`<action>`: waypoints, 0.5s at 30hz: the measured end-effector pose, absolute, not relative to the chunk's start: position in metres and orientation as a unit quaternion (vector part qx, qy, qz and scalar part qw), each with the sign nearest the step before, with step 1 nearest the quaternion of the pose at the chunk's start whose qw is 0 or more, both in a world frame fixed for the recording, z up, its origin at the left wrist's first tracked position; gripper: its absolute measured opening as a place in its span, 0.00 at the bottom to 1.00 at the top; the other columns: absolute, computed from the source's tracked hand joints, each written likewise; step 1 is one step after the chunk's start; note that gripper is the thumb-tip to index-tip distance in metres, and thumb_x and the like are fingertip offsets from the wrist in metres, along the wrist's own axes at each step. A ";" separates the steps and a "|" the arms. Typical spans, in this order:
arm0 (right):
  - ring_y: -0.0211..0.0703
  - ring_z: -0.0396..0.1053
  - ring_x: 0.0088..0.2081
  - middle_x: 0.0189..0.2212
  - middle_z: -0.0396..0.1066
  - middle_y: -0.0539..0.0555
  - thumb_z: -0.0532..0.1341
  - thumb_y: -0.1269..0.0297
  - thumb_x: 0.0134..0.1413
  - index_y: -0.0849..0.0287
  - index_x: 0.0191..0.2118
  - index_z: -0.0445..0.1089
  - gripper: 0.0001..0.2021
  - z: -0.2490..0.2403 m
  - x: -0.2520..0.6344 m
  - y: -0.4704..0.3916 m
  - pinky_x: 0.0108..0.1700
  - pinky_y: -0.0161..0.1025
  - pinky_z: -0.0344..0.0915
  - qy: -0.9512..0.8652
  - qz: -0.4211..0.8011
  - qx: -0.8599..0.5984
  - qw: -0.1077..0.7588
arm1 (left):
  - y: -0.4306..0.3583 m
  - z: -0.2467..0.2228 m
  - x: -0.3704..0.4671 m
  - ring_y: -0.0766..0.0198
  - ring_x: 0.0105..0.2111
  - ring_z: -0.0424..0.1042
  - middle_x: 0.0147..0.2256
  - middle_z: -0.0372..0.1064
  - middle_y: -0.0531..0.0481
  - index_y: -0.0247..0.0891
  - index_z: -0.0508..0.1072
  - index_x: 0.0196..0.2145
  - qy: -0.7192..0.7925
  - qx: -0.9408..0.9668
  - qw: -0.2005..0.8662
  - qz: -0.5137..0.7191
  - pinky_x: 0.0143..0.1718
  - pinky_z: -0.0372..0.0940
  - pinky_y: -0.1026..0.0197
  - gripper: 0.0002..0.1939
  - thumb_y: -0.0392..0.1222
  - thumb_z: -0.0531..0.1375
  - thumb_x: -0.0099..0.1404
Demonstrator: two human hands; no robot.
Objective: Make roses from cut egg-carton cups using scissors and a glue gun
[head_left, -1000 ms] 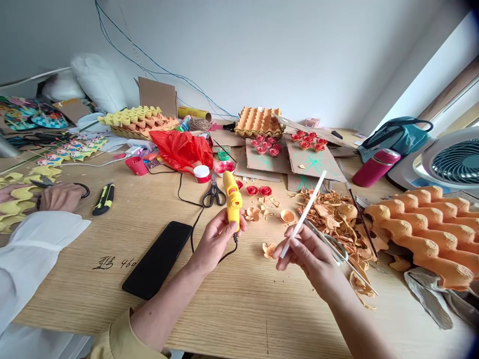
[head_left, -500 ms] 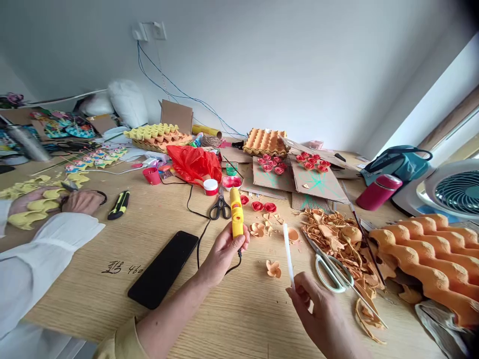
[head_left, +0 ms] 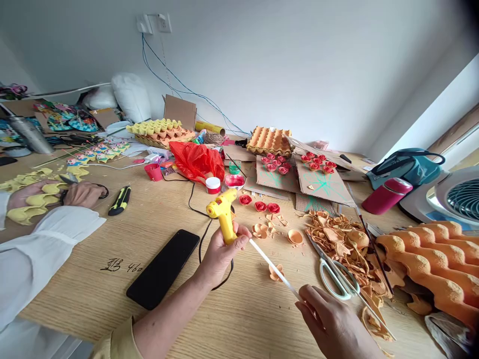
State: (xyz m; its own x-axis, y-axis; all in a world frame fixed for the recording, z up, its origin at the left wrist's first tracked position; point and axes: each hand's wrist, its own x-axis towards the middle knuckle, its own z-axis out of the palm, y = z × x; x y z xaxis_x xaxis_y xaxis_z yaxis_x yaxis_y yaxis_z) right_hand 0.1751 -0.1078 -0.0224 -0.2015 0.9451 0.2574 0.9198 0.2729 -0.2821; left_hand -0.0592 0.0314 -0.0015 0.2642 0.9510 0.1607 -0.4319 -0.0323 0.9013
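Note:
My left hand [head_left: 220, 252] is wrapped round the handle of a yellow glue gun [head_left: 224, 214], held above the table with its body level. My right hand [head_left: 329, 319] pinches the near end of a white glue stick [head_left: 275, 267]. The stick slants up to the left, its far end by my left fingertips; I cannot tell whether they touch it. Below the stick lies an orange egg-carton flower [head_left: 277, 272], partly covered by it. An orange cup [head_left: 295, 237] and a petalled piece [head_left: 261, 230] lie beyond, near several red-painted roses [head_left: 259, 206].
A black phone [head_left: 162, 269] lies left of my arm. White-handled scissors [head_left: 339, 279], orange scraps [head_left: 337, 234] and an orange egg tray [head_left: 430, 254] are at right. A co-worker's hand [head_left: 84, 193] cuts yellow carton at left. A red bottle [head_left: 387, 195] stands near a fan [head_left: 449, 194].
The glue gun has turned from pointing away to lying sideways, showing its profile. The glue stick has tipped from nearly upright to slanting left, its far end now by my left hand.

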 end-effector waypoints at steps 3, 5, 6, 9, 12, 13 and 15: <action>0.38 0.66 0.22 0.24 0.67 0.47 0.50 0.61 0.70 0.52 0.32 0.58 0.11 -0.028 0.173 -0.108 0.26 0.34 0.58 -0.776 0.036 -0.600 0.193 | 0.030 0.002 -0.058 0.70 0.27 0.64 0.32 0.71 0.53 0.39 0.61 0.32 0.277 0.485 0.639 0.529 0.32 0.59 0.63 0.20 0.45 0.71 0.57; 0.38 0.66 0.23 0.25 0.68 0.48 0.50 0.61 0.71 0.53 0.33 0.58 0.11 -0.029 0.175 -0.108 0.27 0.34 0.58 -0.778 0.035 -0.597 0.194 | 0.030 0.005 -0.057 0.70 0.26 0.65 0.29 0.70 0.54 0.38 0.61 0.29 0.280 0.502 0.626 0.527 0.32 0.60 0.64 0.21 0.45 0.71 0.57; 0.38 0.67 0.23 0.25 0.68 0.48 0.50 0.61 0.71 0.53 0.33 0.58 0.11 -0.028 0.176 -0.108 0.27 0.34 0.58 -0.779 0.036 -0.596 0.192 | 0.029 0.006 -0.057 0.70 0.26 0.65 0.27 0.69 0.55 0.38 0.60 0.28 0.285 0.507 0.621 0.526 0.32 0.61 0.64 0.21 0.45 0.71 0.57; 0.37 0.67 0.23 0.25 0.67 0.47 0.50 0.62 0.71 0.53 0.33 0.59 0.11 -0.020 0.177 -0.108 0.27 0.33 0.59 -0.784 0.045 -0.593 0.179 | 0.029 0.007 -0.055 0.70 0.24 0.66 0.25 0.68 0.56 0.38 0.59 0.27 0.308 0.503 0.613 0.526 0.30 0.62 0.65 0.22 0.45 0.71 0.57; 0.36 0.66 0.23 0.26 0.68 0.47 0.52 0.63 0.70 0.53 0.33 0.59 0.10 -0.010 0.178 -0.107 0.26 0.32 0.60 -0.789 0.056 -0.586 0.174 | 0.029 0.005 -0.055 0.71 0.22 0.66 0.25 0.68 0.57 0.39 0.60 0.29 0.326 0.497 0.597 0.538 0.29 0.62 0.65 0.21 0.44 0.72 0.55; 0.36 0.66 0.23 0.26 0.68 0.47 0.52 0.64 0.70 0.53 0.33 0.60 0.10 -0.007 0.179 -0.107 0.26 0.32 0.60 -0.792 0.057 -0.583 0.173 | 0.029 0.004 -0.056 0.71 0.22 0.66 0.25 0.68 0.58 0.39 0.61 0.30 0.333 0.504 0.583 0.543 0.29 0.63 0.65 0.20 0.43 0.71 0.55; 0.35 0.66 0.22 0.25 0.68 0.47 0.53 0.64 0.69 0.53 0.33 0.61 0.10 -0.002 0.186 -0.108 0.25 0.31 0.61 -0.793 0.050 -0.581 0.175 | 0.030 0.002 -0.058 0.71 0.23 0.66 0.24 0.67 0.59 0.39 0.62 0.31 0.350 0.522 0.548 0.553 0.29 0.63 0.66 0.18 0.41 0.70 0.56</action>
